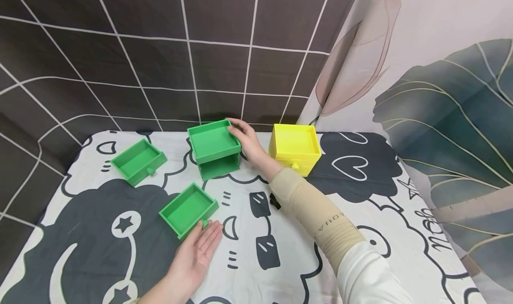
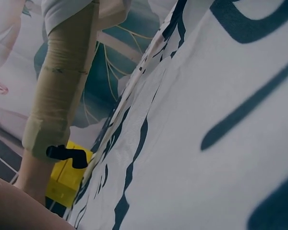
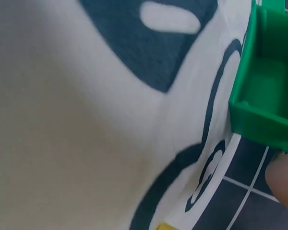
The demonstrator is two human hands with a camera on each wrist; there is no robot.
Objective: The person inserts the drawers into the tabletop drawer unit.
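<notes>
Dark tiled wall panels with pale grout lines stood behind a table covered in a white cloth with black cartoon print [image 1: 280, 259]; a leaf-patterned curtain [image 1: 449, 117] hung along its right side.

Item 1: green plastic drawer cabinet [image 1: 214, 148], near the back edge, its lower front slot vacant. The right hand [image 1: 248, 141] lay against its right side with fingers curled over the top rear corner, a hold that looked suited to steadying the light shell in place. The right-wrist view showed only a green corner [image 3: 264, 96] and one fingertip [image 3: 283, 184].

Item 2: green plastic drawer tray with a small knob [image 1: 188, 209], pulled out and resting on the cloth in front of the cabinet, open side up. The left hand [image 1: 198, 250] lay palm up, fingers straight and relaxed, grasping nothing, its fingertips just beside the knob.

Item 3: second green plastic drawer tray [image 1: 138, 160], also out, well apart to the left, knob facing forward.

Item 4: yellow plastic drawer cabinet [image 1: 295, 148], right of the green one, drawer seated, untouched; also visible in the left-wrist view [image 2: 65, 179].

Item 5: beige sleeve [image 1: 316, 210] on the right forearm, with a small black piece at its wrist end [image 2: 67, 153].
</notes>
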